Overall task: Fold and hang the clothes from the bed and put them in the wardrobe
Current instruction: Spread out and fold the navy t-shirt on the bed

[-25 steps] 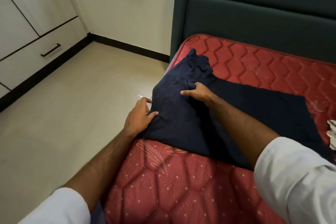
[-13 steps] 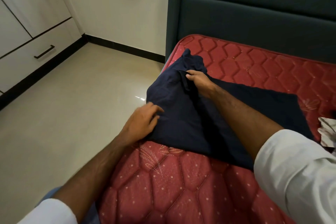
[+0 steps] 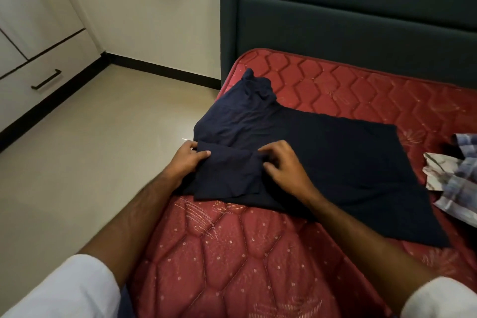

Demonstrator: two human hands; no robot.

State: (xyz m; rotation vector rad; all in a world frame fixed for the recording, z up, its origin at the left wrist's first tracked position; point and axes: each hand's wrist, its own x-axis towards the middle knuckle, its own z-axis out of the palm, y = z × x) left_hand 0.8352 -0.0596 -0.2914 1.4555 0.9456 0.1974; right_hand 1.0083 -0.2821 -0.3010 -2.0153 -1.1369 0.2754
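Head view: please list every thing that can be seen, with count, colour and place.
navy garment: one, dark blue, spread on the mattress, near sleeve folded in
mattress: one, red quilted, under the garment
checked clothes: a small pile, blue, white and grey, right edge of the mattress
headboard: one, dark green, behind the mattress
wardrobe: one, white with a black handle, far left
floor: beige tiles, left of the bed
left hand: pinches the folded sleeve's left edge
right hand: grips the fold's right end
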